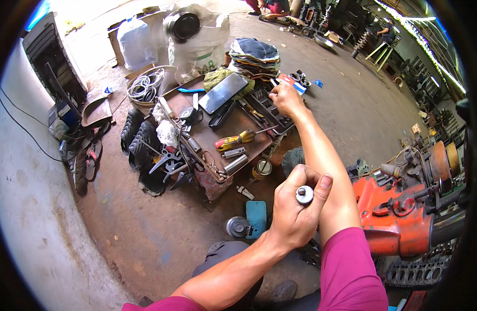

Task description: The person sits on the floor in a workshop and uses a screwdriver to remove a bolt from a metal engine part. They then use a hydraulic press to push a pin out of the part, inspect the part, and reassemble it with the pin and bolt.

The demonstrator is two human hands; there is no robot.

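My left hand (296,207) is closed around a tool with a round metal end (304,195). A dark stub stands in the middle of that end, and the fist hides the rest. My right arm stretches past it to the far side of the bench, where my right hand (287,99) has its fingers curled over the edge of a dark socket tray (268,106). What those fingers hold, if anything, I cannot make out. An orange, white and blue packet (292,83) lies just beyond them. Nearer lies a yellow-and-red-handled screwdriver (235,140), beside metal sockets (235,164).
A phone (223,93) lies on the cluttered metal bench, near a stack of cloths (254,56). On the right sits an orange machine housing (391,220). Sandals (93,159) lie by the left wall. Beneath my arms are a blue plate (256,218) and a round metal part (238,227).
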